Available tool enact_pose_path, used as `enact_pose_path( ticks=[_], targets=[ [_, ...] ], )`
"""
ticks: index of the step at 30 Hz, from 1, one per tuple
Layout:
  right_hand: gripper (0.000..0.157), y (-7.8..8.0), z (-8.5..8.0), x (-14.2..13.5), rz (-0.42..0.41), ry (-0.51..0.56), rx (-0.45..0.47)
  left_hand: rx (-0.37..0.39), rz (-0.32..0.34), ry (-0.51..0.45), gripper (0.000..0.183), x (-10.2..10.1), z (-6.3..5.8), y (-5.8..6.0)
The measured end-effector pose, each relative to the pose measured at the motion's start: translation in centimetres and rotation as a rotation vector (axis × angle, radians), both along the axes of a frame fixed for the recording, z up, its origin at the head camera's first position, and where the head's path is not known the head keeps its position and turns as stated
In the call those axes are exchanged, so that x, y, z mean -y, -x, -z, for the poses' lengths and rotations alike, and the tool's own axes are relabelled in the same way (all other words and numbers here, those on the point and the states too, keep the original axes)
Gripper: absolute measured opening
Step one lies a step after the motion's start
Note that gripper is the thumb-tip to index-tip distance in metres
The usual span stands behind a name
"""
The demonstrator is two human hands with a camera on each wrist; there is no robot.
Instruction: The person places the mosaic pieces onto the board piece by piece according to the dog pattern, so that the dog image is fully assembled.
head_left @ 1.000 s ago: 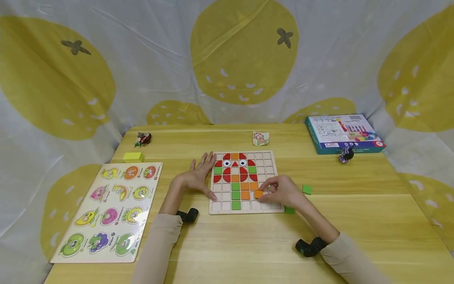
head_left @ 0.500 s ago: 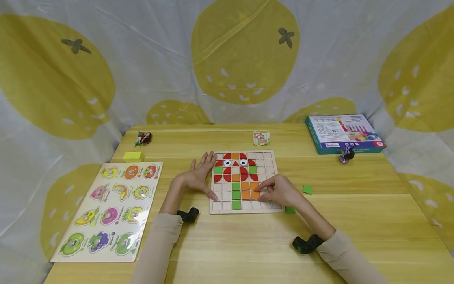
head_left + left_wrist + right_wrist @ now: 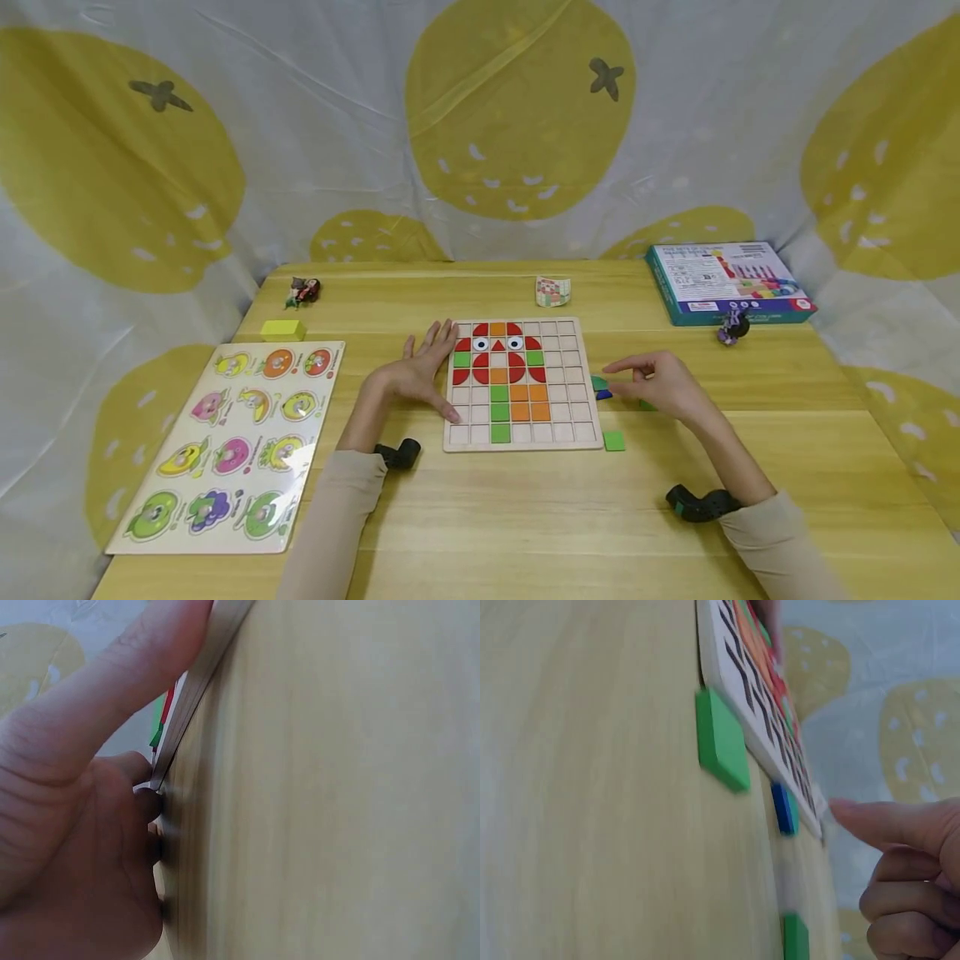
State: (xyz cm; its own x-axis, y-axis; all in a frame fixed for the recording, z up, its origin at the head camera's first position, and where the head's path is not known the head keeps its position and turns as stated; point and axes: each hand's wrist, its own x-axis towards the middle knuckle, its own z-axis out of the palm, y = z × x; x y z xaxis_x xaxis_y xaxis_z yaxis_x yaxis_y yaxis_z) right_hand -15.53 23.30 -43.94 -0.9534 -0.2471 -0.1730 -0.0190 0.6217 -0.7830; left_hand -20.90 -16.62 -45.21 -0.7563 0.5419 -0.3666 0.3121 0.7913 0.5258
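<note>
A square wooden grid board (image 3: 562, 446) lies mid-table, with red, orange and green tiles forming an owl-like picture. My left hand (image 3: 416, 372) rests spread at its left edge, the thumb on the lower left part and the other fingers along the upper left side. In the left wrist view that thumb lies over the board's edge. My right hand (image 3: 660, 387) hovers right of the board, thumb and index finger apart, nothing visible between them. Near those fingertips lies a blue and green tile (image 3: 603, 394). One green tile (image 3: 613, 441) sits by the lower right corner; another (image 3: 647, 406) is mostly hidden under the hand.
On the left lies a fruit puzzle board (image 3: 232, 450), a yellow block (image 3: 282, 331) behind it. A small figurine (image 3: 303, 292), a picture card (image 3: 552, 292) and a teal box (image 3: 727, 283) stand farther back. Another figurine (image 3: 732, 327) is before the box.
The right hand let go of an orange tile, now set in the grid, and moved right off the board. This uncovers the blue and green tile. The left hand has stayed put.
</note>
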Motion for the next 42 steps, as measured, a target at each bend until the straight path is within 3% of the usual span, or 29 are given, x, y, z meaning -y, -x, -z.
enact_pose_path(
  ticks=[5,13,21,30,37,42],
  targets=[
    [0.03,0.2,0.3,-1.0,0.005,-0.029,0.037,0.001,0.001,0.006,0.148,0.0,0.0,0.0],
    [0.021,0.5,1.1,0.4,0.017,-0.078,0.032,0.0,0.0,0.002,0.147,-0.1,0.0,0.0],
    [0.016,0.4,1.5,0.3,-0.057,-0.059,0.036,0.0,-0.002,-0.003,0.148,-0.1,0.1,0.0],
    [0.024,1.4,1.3,0.1,0.029,-0.034,-0.014,0.0,-0.007,0.003,0.149,0.1,0.1,0.0],
    [0.027,2.5,1.4,0.6,-0.042,-0.01,0.025,0.003,-0.005,0.0,0.147,0.0,0.2,0.1],
    [0.026,2.7,1.4,0.6,-0.059,-0.062,0.028,0.002,-0.007,-0.001,0.148,0.1,0.2,0.1]
  ],
)
